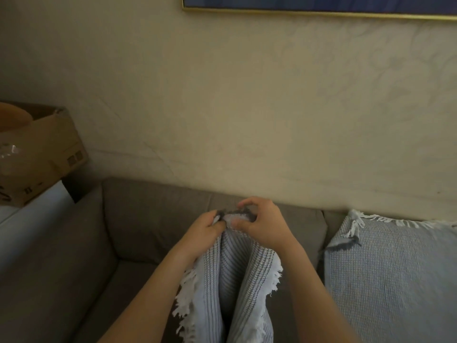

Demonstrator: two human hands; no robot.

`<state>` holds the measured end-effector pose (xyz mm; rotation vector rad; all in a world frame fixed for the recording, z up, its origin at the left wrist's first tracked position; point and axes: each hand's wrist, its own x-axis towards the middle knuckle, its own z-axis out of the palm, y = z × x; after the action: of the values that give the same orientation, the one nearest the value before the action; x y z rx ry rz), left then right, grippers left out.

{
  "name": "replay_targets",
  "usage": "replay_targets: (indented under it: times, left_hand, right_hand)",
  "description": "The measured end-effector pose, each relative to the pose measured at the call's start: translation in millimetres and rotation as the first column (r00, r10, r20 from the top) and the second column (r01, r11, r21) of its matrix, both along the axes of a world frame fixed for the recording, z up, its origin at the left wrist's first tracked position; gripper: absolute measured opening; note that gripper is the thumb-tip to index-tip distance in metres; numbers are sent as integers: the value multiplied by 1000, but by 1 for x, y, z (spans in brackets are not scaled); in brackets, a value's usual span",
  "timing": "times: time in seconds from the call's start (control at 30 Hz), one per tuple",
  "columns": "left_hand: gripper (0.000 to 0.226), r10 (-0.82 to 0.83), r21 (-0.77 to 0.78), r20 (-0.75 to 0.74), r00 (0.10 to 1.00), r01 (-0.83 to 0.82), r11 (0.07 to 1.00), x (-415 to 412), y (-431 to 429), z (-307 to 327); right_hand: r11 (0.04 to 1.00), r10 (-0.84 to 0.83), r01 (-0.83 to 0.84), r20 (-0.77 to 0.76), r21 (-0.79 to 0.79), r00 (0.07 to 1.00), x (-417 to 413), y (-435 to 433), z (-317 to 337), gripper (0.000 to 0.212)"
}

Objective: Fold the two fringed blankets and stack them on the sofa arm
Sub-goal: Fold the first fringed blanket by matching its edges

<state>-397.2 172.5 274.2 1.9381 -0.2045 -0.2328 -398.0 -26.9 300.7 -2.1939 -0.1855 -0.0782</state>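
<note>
We find striped blanket [232, 280] hanging before sofa [148, 219] back; left hand [206, 229], right hand [262, 224], fingers clamped on its top edge; second blanket [395, 268] lies on sofa. We advise matching corners, fringes level.

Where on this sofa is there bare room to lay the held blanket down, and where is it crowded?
Free: the grey seat between the sofa arm and the striped blanket, below the back cushion; the arm itself is bare too. Crowded: the right, covered by the waffle blanket; the middle, where left hand and right hand hold the striped blanket.
</note>
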Motion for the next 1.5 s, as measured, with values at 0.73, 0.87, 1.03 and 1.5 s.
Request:
replay_targets:
  times: [0.73, 0.87, 1.03, 1.5]
  left_hand:
    - [25, 414, 0, -45, 909, -415, 910, 11, 4, -17]
    - [31, 434, -21, -55, 899, -436, 900, 7, 5, -20]
    - [24, 410, 2, -100, 906, -412, 911, -1, 1, -17]
    - [65, 492, 72, -409, 769, -510, 857, 4, 29, -36]
  right_hand:
    - [967, 89, -44, -167, 252, 982, -33, -21, -22, 27]
    - [868, 62, 74, -256, 491, 965, -39, -13, -25, 13]
    - [882, 110, 78, -366, 464, 924, -30, -3, -35, 46]
    - [485, -544, 653, -384, 582, 746, -5, -8, -23, 31]
